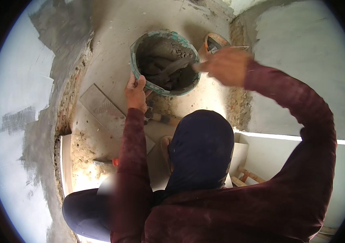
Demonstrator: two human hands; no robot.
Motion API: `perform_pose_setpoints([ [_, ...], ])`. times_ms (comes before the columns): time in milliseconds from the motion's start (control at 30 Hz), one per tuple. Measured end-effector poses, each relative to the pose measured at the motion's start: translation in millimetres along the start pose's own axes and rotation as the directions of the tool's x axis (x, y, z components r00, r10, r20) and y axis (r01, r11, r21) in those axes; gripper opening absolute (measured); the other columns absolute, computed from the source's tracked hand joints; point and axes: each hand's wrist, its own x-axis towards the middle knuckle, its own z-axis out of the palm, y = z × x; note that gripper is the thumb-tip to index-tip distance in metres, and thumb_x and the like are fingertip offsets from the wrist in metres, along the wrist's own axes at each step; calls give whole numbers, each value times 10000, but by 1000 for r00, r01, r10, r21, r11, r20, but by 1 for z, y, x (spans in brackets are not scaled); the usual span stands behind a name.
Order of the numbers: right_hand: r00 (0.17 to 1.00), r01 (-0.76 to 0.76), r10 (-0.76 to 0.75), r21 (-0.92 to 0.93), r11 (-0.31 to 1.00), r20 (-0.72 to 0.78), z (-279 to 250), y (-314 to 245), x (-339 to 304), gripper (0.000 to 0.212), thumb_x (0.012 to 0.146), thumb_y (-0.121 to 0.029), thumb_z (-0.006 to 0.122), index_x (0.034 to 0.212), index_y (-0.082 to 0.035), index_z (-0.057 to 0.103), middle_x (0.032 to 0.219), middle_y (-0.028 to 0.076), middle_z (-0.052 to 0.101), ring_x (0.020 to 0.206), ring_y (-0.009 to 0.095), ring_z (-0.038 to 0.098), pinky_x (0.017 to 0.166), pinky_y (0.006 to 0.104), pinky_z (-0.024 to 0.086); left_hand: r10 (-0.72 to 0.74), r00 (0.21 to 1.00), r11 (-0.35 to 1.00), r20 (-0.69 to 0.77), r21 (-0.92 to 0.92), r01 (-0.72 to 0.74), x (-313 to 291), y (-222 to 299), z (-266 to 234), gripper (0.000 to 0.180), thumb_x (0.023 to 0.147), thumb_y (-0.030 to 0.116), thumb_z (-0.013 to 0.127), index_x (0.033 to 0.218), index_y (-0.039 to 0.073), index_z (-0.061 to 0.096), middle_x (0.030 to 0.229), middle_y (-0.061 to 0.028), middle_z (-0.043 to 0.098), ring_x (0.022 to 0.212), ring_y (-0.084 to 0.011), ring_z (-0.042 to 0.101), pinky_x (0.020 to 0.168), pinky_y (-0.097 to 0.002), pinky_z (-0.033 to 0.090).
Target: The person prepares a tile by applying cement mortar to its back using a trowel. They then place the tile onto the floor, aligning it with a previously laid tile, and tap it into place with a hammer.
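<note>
A green-rimmed bucket [140,40] holds wet grey mortar [156,67]. My left hand [136,92] grips its near left rim, thumb on the edge. My right hand [226,67], slightly smeared by motion, is closed round a trowel at the bucket's right side. The mortar-coated trowel blade [177,64] reaches leftward over the rim into the mix. Most of the trowel's handle is hidden in my fist.
An orange container [218,38] with tools or scraps stands behind my right hand. A long flat board [103,104] lies near my left forearm, beside a wooden-handled tool [166,118]. A red-handled tool [115,162] lies lower left. Part-plastered walls [298,73] flank the floor.
</note>
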Motion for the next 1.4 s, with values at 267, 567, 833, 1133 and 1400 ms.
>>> perform_pose_setpoints([
  [267,998,51,-49,47,998,-39,68,0,32,401,783,-94,605,1181,-127,572,893,89,610,781,268,640,659,411,493,-19,998,989,55,150,11,20,12,0,499,907,200,620,1364,88,453,925,28,506,830,-107,527,756,-316,478],
  [567,997,21,-24,-33,999,-73,5,59,54,139,778,-161,629,908,-132,670,828,36,614,773,242,631,637,411,481,-115,981,982,154,168,88,37,27,0,423,949,180,546,1355,95,460,1082,27,602,892,-103,585,754,-315,511],
  [833,824,92,-135,-104,990,-550,-7,75,97,213,750,-269,581,705,-82,671,770,119,680,799,304,658,747,395,501,-105,976,983,192,171,72,37,25,-6,414,951,273,550,1332,134,472,1174,4,589,993,-151,575,809,-328,482],
  [1133,961,138,-139,-22,990,-238,62,-14,43,273,839,-106,541,1077,26,564,797,105,585,697,243,641,539,356,521,-64,993,984,96,169,48,37,26,-4,403,925,231,598,1279,57,517,1000,-3,610,829,-104,563,680,-260,482],
  [1400,976,-216,196,328,920,92,-20,13,-15,383,830,-112,570,1211,-99,534,822,132,630,815,297,619,741,456,465,115,993,952,10,286,-113,-29,-11,-26,290,887,289,648,953,28,539,749,28,479,635,-71,436,572,-230,390],
])
